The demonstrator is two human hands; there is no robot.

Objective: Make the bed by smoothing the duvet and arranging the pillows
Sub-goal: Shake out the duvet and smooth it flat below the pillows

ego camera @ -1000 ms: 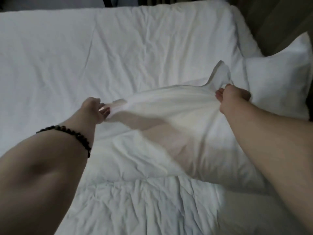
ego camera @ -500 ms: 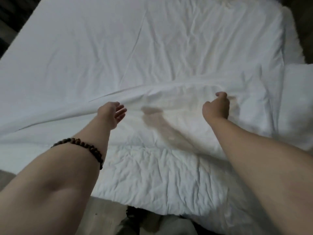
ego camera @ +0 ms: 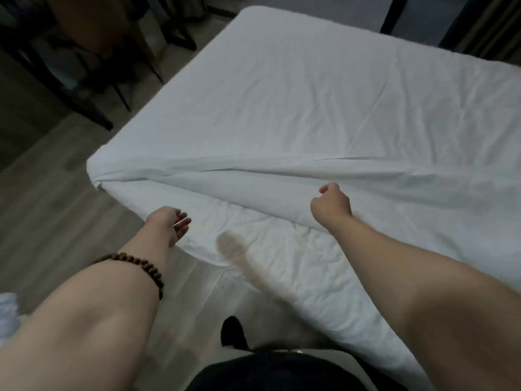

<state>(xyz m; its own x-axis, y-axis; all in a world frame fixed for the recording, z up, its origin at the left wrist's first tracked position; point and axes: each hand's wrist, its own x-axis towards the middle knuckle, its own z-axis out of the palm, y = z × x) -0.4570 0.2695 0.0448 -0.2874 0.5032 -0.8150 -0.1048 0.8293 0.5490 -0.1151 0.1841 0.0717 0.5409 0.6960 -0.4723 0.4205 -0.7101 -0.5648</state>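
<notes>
Now the raised edge of cloth that both hands pinched a second ago lies dropped on the bed, and the view has swung toward the bed's left corner, so the pillow seen earlier at the right is out of frame. The left hand (ego camera: 169,224), with a dark beaded bracelet (ego camera: 141,266) on its wrist, hangs with relaxed, spread fingers holding nothing, just off the near edge over the grey wooden floor (ego camera: 56,221). The right hand (ego camera: 331,206) is curled at a long diagonal fold (ego camera: 253,170); I cannot tell whether it pinches fabric. The smooth white duvet (ego camera: 310,94) covers the upper and right of the frame, while a crumpled white under-layer (ego camera: 296,266) stays exposed at lower centre. Judging by this, the spreading is largely done, but the fold needs drawing down and flattening, and the pillows remain to be arranged.
</notes>
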